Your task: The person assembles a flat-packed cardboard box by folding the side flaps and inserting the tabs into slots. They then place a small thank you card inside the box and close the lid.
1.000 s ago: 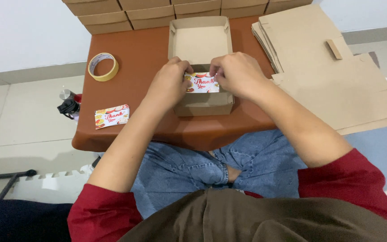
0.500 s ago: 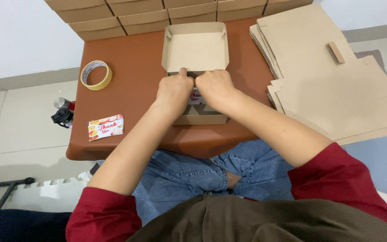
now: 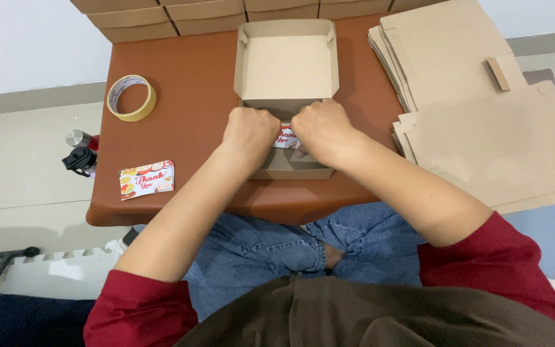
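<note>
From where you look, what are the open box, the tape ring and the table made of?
Box: plain brown cardboard, matte, with folded flaps and creases. Tape ring: probably paper masking tape, pale yellow and dull. Table: smooth reddish-brown top with a soft sheen, perhaps vinyl or leatherette; I cannot tell for certain.

Home packing corner: low brown table [image 3: 194, 83], flat cardboard stacks [image 3: 483, 115], tiled floor [image 3: 20, 180].
</note>
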